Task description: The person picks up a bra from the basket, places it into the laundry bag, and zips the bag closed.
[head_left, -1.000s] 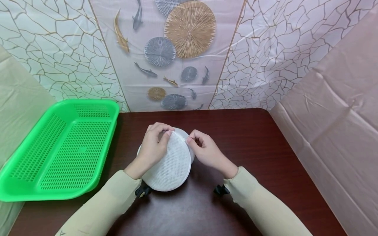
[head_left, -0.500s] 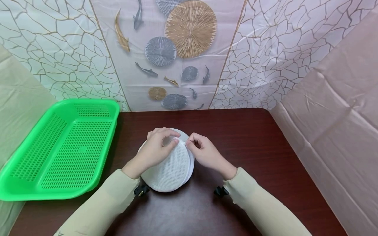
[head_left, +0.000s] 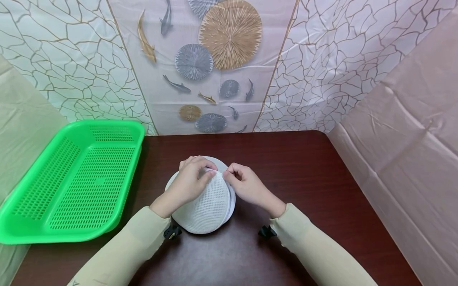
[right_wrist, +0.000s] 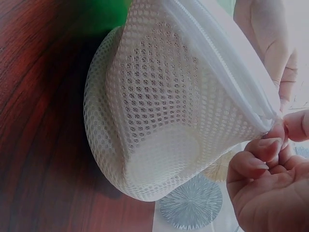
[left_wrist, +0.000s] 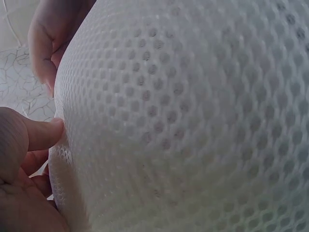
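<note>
A round white mesh laundry bag (head_left: pixel 205 208) stands on the dark table between my two hands. My left hand (head_left: pixel 187 180) holds its upper edge, the thumb on the mesh side and the other fingers behind. With thumb and fingertips my right hand (head_left: pixel 248 186) pinches the bag's edge at one end of the zipper (right_wrist: pixel 227 67). In the right wrist view the zipper runs along the rim and looks closed, though the pinched end is partly covered by fingers. Close mesh (left_wrist: pixel 159 106) fills most of the left wrist view.
A green plastic basket (head_left: pixel 137 174) with slotted walls stands at the left of the dark red-brown table (head_left: pixel 304 174). Patterned cloth (head_left: pixel 297 99) hangs behind the table, and plain beige cloth (head_left: pixel 404 131) borders the right side.
My left hand has shifted slightly right and nearer to me, along with the bag's upper edge. More of the bag's far side shows now. The right hand keeps its pinch almost in place.
</note>
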`<action>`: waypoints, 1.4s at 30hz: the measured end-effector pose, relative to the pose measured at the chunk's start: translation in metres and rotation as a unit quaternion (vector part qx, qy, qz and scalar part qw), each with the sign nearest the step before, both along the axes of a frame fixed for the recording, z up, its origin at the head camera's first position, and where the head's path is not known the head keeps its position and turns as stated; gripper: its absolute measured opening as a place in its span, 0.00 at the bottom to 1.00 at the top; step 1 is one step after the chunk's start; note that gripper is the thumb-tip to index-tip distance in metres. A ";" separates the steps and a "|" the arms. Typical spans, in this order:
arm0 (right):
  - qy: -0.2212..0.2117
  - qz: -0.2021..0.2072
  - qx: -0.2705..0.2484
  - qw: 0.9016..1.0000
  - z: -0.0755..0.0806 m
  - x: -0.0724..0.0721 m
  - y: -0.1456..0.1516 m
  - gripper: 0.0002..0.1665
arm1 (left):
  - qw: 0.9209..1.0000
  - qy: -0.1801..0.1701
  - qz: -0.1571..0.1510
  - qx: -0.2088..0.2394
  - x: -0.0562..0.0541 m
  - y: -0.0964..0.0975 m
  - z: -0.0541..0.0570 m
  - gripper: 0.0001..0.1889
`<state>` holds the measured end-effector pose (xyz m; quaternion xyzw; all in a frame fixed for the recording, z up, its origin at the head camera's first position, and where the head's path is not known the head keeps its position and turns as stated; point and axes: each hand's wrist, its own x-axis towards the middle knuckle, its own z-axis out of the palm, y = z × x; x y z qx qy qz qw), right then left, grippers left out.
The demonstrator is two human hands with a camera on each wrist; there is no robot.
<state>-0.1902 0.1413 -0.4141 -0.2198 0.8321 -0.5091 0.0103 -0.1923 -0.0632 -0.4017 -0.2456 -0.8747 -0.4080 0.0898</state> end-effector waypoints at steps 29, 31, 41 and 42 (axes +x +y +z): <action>0.013 -0.001 -0.019 1.000 -0.003 0.001 -0.003 0.13 | 0.999 0.005 0.031 0.023 0.000 -0.003 -0.001 0.04; 0.010 -0.002 -0.019 1.000 -0.003 0.002 -0.003 0.13 | 0.999 0.005 0.034 0.025 0.000 -0.004 -0.001 0.04; 0.002 -0.007 -0.021 1.000 -0.005 0.002 0.000 0.12 | 0.998 0.003 0.059 0.034 -0.003 -0.009 -0.001 0.04; 0.003 -0.008 -0.018 1.000 -0.005 0.002 0.000 0.12 | 0.997 0.002 0.062 0.035 -0.003 -0.009 -0.001 0.04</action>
